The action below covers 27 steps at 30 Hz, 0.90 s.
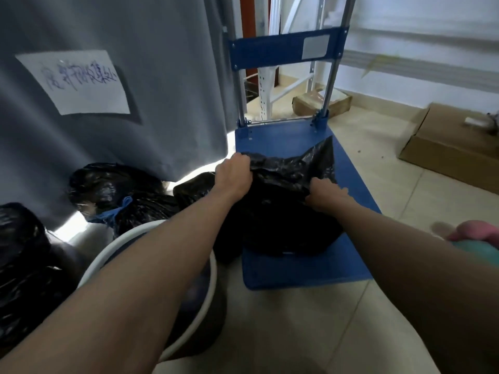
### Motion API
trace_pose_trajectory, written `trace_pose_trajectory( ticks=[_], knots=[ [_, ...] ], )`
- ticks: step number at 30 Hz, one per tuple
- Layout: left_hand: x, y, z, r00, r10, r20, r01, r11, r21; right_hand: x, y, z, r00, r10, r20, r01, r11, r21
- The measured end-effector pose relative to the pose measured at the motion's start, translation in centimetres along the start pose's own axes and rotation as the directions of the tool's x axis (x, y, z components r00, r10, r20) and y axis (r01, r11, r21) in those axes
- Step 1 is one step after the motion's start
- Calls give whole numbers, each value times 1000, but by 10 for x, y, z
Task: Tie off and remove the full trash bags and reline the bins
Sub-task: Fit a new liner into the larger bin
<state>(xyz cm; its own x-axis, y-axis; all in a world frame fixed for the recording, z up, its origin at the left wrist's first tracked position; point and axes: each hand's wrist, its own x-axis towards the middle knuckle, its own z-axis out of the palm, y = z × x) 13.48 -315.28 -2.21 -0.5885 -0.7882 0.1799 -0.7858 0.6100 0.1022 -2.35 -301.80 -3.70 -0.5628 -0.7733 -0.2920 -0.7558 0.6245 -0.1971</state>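
Both hands clamped on the top of a black trash bag sitting on a blue platform trolley.

The left hand (234,174) had its grip bunched around the loose plastic at the bag's upper left edge, fingers curled over the rim; the right hand (325,195) pinched the plastic at the upper right, so the black trash bag (278,220) hung and bulged between and below the two grips, its body resting on the blue platform trolley (297,271). Just left of the bag stood a white-rimmed bin (208,298), partly hidden under the left forearm. Further left, two more tied black bags (108,190) lay against a grey curtain (148,76) bearing a handwritten paper label (78,82). Cardboard boxes (453,147) sat on the tiled floor (391,163) to the right.
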Motion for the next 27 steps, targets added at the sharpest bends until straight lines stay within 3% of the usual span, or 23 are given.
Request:
trace_pose_trajectory(
  ticks=[8,16,21,27],
  knots=[
    [-55,-24,-149,966,-72,-247,40,990,-132,-96,-53,-72,997,-66,-40,68,997,43],
    [-119,-61,-263,849,-164,-502,25,962,-272,-169,-111,-93,973,-163,-163,180,979,98],
    [-155,-94,-284,833,-148,-533,19,971,-240,-194,-149,-90,953,-271,-133,298,915,272],
    [-195,-125,-254,920,-169,-355,84,966,-243,-227,-193,-91,869,-489,76,327,682,654]
  ],
)
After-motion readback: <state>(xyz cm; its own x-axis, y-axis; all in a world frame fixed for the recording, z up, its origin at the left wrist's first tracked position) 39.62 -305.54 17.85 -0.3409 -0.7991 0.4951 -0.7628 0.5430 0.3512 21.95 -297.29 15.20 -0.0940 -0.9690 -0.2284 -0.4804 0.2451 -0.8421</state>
